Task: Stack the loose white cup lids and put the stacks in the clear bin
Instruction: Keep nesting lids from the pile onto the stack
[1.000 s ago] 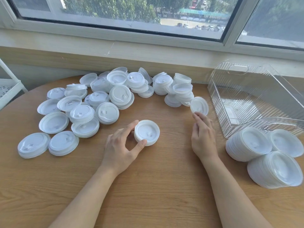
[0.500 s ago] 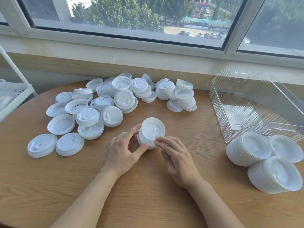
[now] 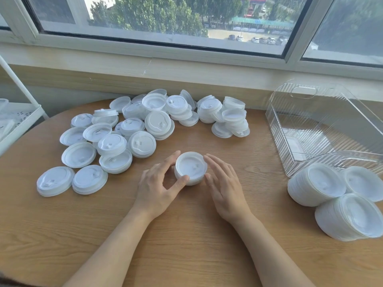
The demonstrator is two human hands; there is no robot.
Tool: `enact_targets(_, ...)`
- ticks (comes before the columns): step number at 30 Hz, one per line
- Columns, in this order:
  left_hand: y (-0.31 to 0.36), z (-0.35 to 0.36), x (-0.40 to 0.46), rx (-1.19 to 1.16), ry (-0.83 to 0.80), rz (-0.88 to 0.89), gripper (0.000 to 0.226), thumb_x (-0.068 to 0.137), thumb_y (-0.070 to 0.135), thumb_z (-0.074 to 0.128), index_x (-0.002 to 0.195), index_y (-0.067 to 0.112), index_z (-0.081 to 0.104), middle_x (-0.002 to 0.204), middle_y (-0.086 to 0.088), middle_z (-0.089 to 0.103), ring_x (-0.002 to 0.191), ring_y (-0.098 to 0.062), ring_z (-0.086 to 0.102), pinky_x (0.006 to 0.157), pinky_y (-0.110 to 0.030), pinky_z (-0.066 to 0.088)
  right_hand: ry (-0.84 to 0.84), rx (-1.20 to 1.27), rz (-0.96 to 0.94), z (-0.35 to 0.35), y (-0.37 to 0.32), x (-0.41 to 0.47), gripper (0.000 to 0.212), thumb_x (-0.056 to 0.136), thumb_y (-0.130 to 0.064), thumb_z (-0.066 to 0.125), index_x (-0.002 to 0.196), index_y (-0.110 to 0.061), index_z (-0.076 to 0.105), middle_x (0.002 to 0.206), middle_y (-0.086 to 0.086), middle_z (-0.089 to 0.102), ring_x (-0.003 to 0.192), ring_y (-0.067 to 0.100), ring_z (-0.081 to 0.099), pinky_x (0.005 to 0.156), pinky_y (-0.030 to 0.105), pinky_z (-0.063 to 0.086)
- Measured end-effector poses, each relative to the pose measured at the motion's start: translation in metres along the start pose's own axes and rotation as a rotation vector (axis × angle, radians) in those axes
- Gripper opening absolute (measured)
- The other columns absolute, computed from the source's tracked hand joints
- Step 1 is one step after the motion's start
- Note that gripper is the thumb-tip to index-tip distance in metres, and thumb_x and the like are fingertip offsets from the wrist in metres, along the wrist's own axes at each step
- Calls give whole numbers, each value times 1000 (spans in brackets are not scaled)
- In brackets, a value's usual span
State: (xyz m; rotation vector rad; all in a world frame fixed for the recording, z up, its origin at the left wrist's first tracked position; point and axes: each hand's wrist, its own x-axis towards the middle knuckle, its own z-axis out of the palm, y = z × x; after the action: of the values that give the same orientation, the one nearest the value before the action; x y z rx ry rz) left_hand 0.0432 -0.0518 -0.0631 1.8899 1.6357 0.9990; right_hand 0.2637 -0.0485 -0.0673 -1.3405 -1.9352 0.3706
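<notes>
Small lid stack (image 3: pixel 190 168) sits mid tabletop (image 3: pixel 186 245), L hand (image 3: pixel 157 183) grip curled round it w/ thumb + fingers; R hand (image 3: pixel 223 183) flat, fingers straight against its right side. Loose lids (image 3: pixel 128 131) behind-left. Clear bin (image 3: pixel 323 129) far right, three finished stacks (image 3: pixel 315 185) beside it.

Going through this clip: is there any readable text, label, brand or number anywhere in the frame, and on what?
None can be read.
White cup lids: only moulded tabs, no legible lettering.
Clear bin: plain ribbed plastic, no label.
Buildings outside the window: any signage is too small and blurred.
</notes>
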Motion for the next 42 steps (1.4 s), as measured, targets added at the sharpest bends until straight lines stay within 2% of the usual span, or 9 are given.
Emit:
enact_targets(5,-3,1,1,20,-2,-1,70,88,75,50,152,46,46,131,29,60,120,8,54,112,-35,35,-82,-3,113,13,4,9,60,108,-58,29,158,-27,45,160,-13,44,147,5,38,122,34,30)
enact_targets(11,-3,2,1,46,4,2,69,87,73,50,150,43,51,125,36,55,117,7,55,107,-31,35,-96,-13,106,14,7,10,62,106,-63,31,156,-30,46,158,-15,46,145,6,41,120,28,29)
enact_targets(17,-3,2,0,51,4,1,72,84,71,52,150,41,52,128,32,55,121,3,55,107,-33,35,-100,-47,98,14,6,9,61,105,-62,38,156,-30,47,156,-16,48,142,5,42,115,21,26)
enact_targets(23,-3,2,0,58,1,-2,76,83,71,52,152,39,51,128,20,64,121,-2,57,106,-33,35,-105,-61,117,13,5,10,64,101,-68,39,154,-33,49,153,-17,51,139,7,44,115,28,32)
enact_targets(29,-2,3,4,110,-27,-22,79,84,74,44,155,41,44,124,18,63,122,-6,57,103,-31,30,-109,-48,143,14,6,15,66,99,-73,38,154,-36,48,150,-17,54,137,8,48,115,36,37)
enact_targets(32,0,6,7,132,-41,-58,81,84,78,37,158,44,37,123,22,59,124,-4,52,102,-29,27,-24,65,190,10,12,22,59,99,-63,49,151,-34,52,140,-17,58,123,7,56,107,33,45)
enact_targets(35,-1,8,10,131,-40,-61,78,87,78,36,158,44,36,123,20,61,123,-4,50,103,-31,28,191,94,240,1,21,33,44,102,-45,62,141,-26,63,119,-13,61,97,7,59,89,31,52)
enact_targets(39,-1,13,31,56,-84,-40,76,87,75,42,157,44,37,124,20,61,120,-7,53,106,-39,36,355,20,299,-15,43,60,31,101,-31,69,130,-22,71,101,-10,58,82,7,54,85,29,49)
enact_targets(42,3,20,45,24,-99,-28,76,87,75,43,156,45,38,128,21,60,120,-6,53,107,-39,36,408,-26,335,-31,57,87,29,100,-28,69,128,-24,73,98,-9,57,75,3,53,81,24,44)
